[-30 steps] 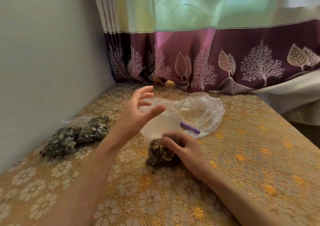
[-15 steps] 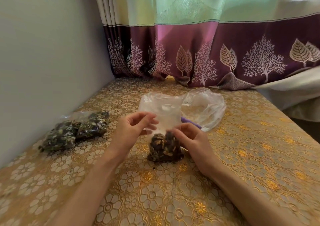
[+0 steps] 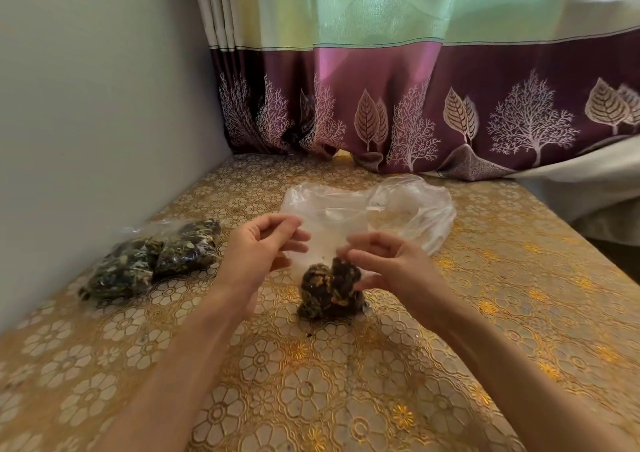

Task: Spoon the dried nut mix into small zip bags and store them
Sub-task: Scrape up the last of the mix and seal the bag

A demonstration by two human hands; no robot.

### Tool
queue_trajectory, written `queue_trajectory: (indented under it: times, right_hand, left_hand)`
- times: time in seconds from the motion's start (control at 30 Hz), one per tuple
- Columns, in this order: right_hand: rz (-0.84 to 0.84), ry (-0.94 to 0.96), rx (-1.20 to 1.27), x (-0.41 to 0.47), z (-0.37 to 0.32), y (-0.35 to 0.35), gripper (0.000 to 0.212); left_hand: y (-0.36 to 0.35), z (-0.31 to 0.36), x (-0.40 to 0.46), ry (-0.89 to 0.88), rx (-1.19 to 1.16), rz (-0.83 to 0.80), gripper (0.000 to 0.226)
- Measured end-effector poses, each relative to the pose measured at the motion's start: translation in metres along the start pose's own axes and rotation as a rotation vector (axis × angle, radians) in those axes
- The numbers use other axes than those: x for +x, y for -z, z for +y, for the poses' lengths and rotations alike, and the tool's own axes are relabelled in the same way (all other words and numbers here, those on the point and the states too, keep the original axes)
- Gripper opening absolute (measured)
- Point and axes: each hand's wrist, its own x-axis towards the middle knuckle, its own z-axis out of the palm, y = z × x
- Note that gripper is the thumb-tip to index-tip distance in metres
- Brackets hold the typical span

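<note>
Nut mix in zip bag

Both bare forearms reached forward from the bottom corners and came toward each other at the middle. Left hand raised, fingers curled inward, tips near the thumb. Right hand opposite it, close but apart, fingers bent as well, thumb low. Could not tell if either pinched something.

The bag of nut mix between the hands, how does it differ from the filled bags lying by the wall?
The bag between the hands stands upright with nut mix only at its bottom; the filled bags by the wall lie flat, packed full. The first is at the hands; the others lie untouched, apart. Both are clear plastic holding dark mix.
</note>
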Motion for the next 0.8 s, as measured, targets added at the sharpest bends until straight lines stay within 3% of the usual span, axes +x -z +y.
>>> queue_trajectory:
  times: [0.2,0.4,0.6,0.8]
  right_hand:
    - [0.055,-0.097,0.176,0.005,-0.003,-0.003,0.007]
    - [0.066,-0.112,0.18,0.006,-0.006,0.0,0.011]
    - [-0.001,-0.167,0.276,0.005,-0.011,0.003,0.018]
    - [-0.061,-0.075,0.236,0.001,-0.028,0.002,0.025]
  left_hand:
    - [-0.002,0.002,-0.003,0.242,-0.142,-0.155,0.041]
    - [-0.005,0.0,-0.004,0.212,-0.279,-0.167,0.025]
    - [-0.006,0.003,-0.006,0.175,-0.297,-0.16,0.027]
    - [-0.008,0.008,-0.009,0.107,-0.284,-0.124,0.031]
